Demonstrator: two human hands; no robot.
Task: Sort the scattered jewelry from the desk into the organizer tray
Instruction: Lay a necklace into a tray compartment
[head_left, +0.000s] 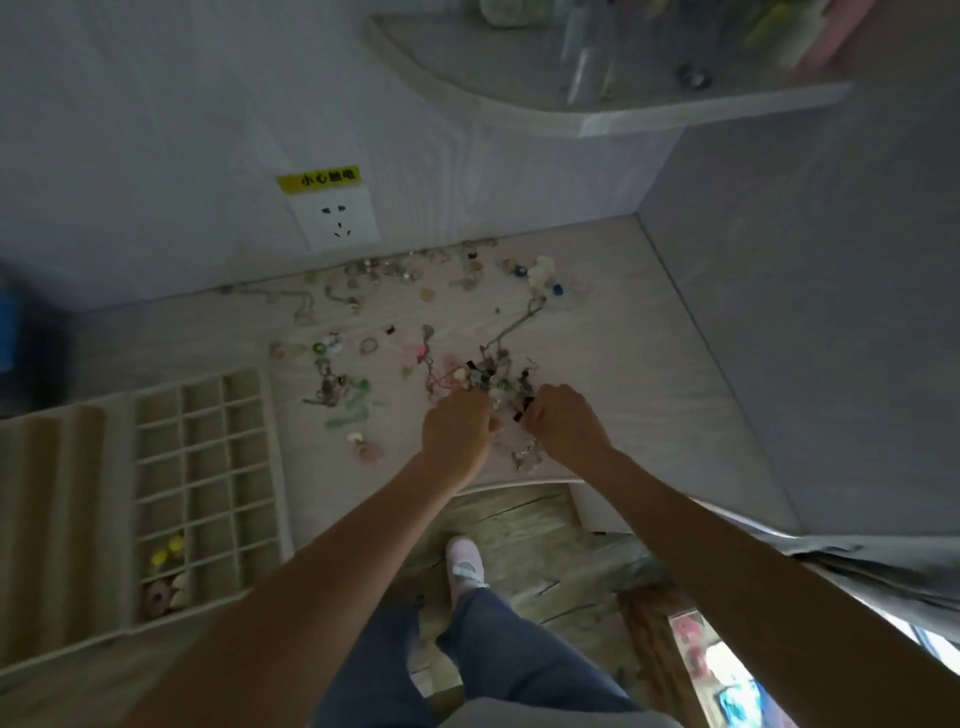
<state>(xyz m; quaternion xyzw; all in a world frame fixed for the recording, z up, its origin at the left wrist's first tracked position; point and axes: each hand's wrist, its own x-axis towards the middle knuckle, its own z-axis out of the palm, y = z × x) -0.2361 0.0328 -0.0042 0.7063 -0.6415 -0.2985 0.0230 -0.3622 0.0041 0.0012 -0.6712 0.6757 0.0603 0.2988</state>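
Both the left hand (457, 426) and the right hand (563, 421) curl into the tangled jewelry (493, 384) mid-desk (649, 364), apparently pinching strands to tease them apart, while the organizer tray (202, 483) waits at nine o'clock, mostly unfilled.

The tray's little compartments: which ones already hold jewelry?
Only the nearest-left compartments of the beige organizer tray hold yellow and pink pieces; the others look empty.

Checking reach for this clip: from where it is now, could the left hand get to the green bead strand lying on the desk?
Probably yes. The left hand sits just right of the green bead strand, with only bare desk between them. Its fingers seem curled in the tangled jewelry pile, so it would need to let go first.
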